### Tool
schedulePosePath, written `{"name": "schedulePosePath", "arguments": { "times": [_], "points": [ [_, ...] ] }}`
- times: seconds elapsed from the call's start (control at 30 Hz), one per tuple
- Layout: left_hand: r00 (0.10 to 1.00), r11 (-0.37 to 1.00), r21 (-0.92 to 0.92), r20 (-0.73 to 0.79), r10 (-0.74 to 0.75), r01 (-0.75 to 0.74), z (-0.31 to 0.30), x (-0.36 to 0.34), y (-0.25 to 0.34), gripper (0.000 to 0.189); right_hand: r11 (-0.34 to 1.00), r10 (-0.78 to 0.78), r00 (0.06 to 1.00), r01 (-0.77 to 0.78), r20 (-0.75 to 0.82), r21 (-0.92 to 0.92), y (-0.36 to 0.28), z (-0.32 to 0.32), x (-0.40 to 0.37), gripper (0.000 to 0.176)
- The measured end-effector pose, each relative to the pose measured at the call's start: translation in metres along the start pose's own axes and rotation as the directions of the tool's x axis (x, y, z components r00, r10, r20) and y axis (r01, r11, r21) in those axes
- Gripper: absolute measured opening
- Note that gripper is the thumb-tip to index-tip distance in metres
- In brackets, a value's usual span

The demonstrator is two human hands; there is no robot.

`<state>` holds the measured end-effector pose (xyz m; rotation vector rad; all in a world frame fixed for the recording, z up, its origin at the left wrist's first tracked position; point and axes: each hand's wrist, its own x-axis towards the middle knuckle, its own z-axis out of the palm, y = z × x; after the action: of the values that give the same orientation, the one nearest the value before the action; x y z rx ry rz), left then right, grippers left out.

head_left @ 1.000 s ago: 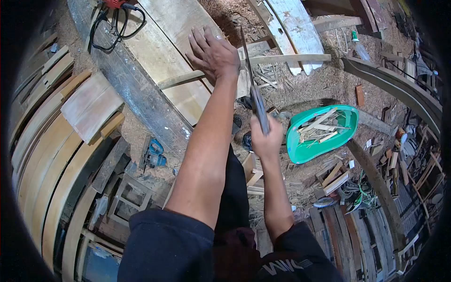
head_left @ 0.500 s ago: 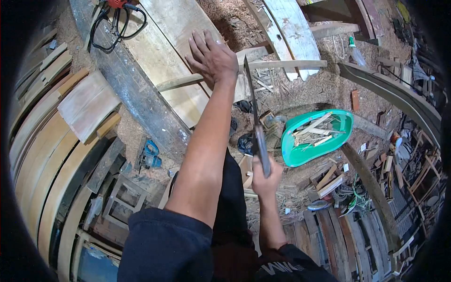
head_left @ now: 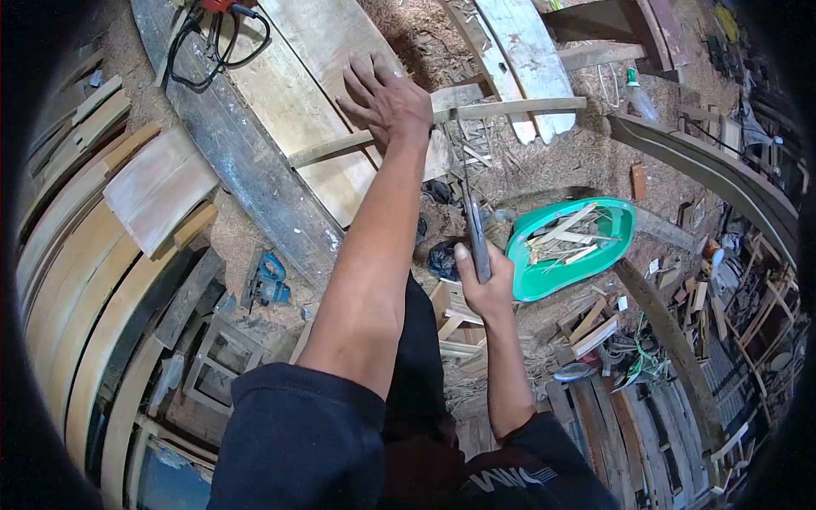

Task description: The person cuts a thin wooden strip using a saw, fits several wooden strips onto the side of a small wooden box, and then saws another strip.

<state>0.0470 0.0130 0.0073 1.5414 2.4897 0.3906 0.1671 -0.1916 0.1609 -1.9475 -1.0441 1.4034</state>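
Note:
My left hand (head_left: 391, 104) lies with its fingers spread over a long, narrow wooden strip (head_left: 535, 105), pressing it against the pale wide boards (head_left: 327, 59). The strip's right part reaches out past the boards' edge. In my closed right hand (head_left: 490, 282) is a handsaw (head_left: 473, 217), gripped by its handle. Its dark blade points away from me and meets the strip just right of my left hand. How deep the teeth sit in the wood cannot be made out.
A green basin (head_left: 568, 281) of wood offcuts stands at the right. Below my left forearm lies a blue power tool (head_left: 272, 279). A red tool with a black cord (head_left: 223, 61) sits on the boards. Curved planks (head_left: 119, 365) are stacked at the left; sawdust and scraps cover the ground.
My right hand has pushed the saw forward, away from my body, and the blade stands at a different angle on the strip. My left hand has stayed in place.

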Motion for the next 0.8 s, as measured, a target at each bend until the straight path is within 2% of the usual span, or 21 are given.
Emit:
{"name": "schedulePosePath", "arguments": {
  "times": [0.1, 0.27, 0.4, 0.5, 0.67, 0.77, 0.8],
  "points": [
    [0.999, 0.996, 0.077, -0.036, 0.035, -0.032, 0.001, 0.002, 0.001, 0.056, 0.997, -0.073, 0.997, 0.072, -0.019, -0.005, -0.01, -0.007, 0.017, 0.033],
    [0.991, 0.994, -0.105, -0.132, -0.013, -0.001, -0.004, 0.002, -0.002, 0.047, 0.996, 0.018, 1.0, -0.019, -0.009, -0.084, -0.034, -0.004, 0.003, 0.03],
    [0.996, 1.0, -0.017, -0.09, -0.023, 0.021, -0.003, 0.002, 0.0, 0.045, 0.995, -0.04, 0.996, 0.033, -0.074, -0.093, -0.033, -0.004, 0.002, 0.028],
    [0.994, 1.0, -0.005, -0.106, -0.006, 0.005, 0.002, 0.002, -0.001, 0.046, 0.993, 0.04, 0.997, -0.048, -0.071, -0.105, -0.043, -0.001, 0.029, 0.029],
    [0.998, 1.0, 0.007, -0.068, -0.015, 0.016, -0.002, 0.003, 0.002, 0.046, 0.99, 0.034, 0.995, -0.046, -0.094, -0.13, -0.056, 0.002, 0.017, 0.025],
    [0.997, 1.0, -0.009, -0.069, -0.027, 0.026, -0.001, 0.006, 0.002, 0.046, 0.998, 0.02, 0.988, -0.03, -0.156, -0.063, -0.039, 0.011, 0.017, 0.021],
    [0.997, 1.0, 0.005, -0.072, -0.024, 0.024, 0.0, 0.005, 0.002, 0.046, 0.994, 0.044, 0.989, -0.058, -0.14, -0.094, -0.049, 0.016, 0.04, 0.021]
  ]
}}
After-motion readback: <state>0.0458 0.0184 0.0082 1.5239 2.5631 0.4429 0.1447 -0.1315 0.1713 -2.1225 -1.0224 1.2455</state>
